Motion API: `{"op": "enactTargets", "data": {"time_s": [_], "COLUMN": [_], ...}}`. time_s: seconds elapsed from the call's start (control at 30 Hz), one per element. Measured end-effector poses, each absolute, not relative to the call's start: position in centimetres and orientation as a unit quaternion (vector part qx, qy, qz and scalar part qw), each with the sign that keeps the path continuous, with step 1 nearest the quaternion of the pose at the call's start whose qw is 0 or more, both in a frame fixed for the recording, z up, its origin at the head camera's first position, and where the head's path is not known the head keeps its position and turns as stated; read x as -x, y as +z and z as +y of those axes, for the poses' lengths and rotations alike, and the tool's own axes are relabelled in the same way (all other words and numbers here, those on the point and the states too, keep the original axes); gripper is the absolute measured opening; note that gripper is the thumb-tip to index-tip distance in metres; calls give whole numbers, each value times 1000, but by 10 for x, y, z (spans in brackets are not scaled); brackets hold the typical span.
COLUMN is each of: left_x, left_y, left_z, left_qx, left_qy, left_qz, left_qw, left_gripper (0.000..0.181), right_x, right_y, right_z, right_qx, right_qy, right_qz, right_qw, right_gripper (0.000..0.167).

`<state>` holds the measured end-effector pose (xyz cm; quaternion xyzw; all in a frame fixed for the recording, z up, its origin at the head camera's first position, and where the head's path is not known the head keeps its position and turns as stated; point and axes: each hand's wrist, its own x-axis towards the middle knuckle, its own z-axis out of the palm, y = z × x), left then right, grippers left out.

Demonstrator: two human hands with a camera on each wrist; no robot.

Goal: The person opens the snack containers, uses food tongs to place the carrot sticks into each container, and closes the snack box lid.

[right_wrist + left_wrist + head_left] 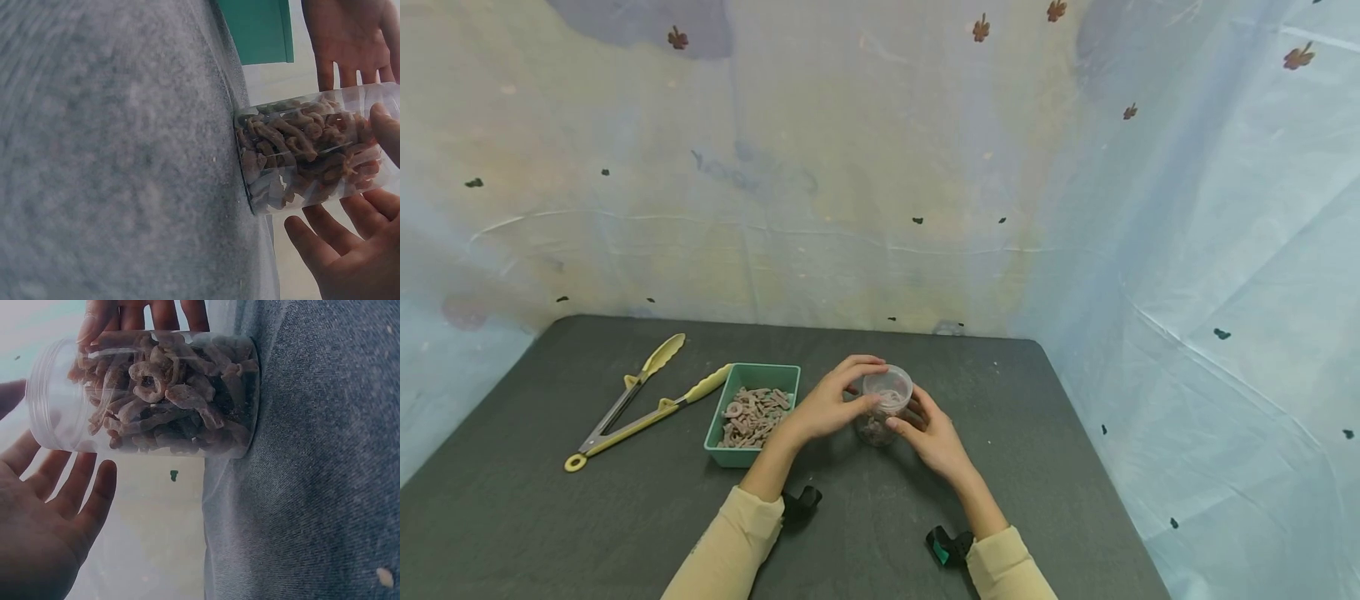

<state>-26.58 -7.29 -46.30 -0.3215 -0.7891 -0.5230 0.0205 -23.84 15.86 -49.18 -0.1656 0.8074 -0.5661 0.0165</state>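
Observation:
A clear plastic jar [876, 429] stands upright on the dark table. Brown, dried-looking pieces [178, 394], some ring-shaped, fill most of it in the left wrist view. My left hand [830, 406] reaches over the top from the left, its fingers and thumb round the clear rim or lid [887, 383]. From the other side my right hand [938, 437] holds the jar's wall, thumb in front and fingers behind. In the right wrist view the right thumb [384, 131] lies against the wall. Whether the top is a separate lid is hard to tell.
Left of the jar is a green tray [718, 458] with similar brown pieces. Yellow-tipped metal tongs [617, 425] lie spread farther left, one tip at the tray's edge. A pale plastic sheet [850, 167] hangs behind the table [865, 533] and on the right.

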Motion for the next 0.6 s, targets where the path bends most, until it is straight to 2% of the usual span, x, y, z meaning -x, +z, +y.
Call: {"op": "enactTargets", "data": {"time_s": [0.27,0.6], "left_x": [265,264], "left_y": [-463,-462], "left_z": [-73,-70], "left_qx": [327,305], "left_qy": [-528,-511], "left_qz": [-784,-803], "left_qw": [2,29], "left_gripper": [44,54], "right_x": [237,238], "right_y": [-490,-491], "right_z": [158,159], "right_qx": [165,166], "right_qy": [-565,-570], "right_qz": [808,804], "right_qw": [17,23], "right_gripper": [73,73]}}
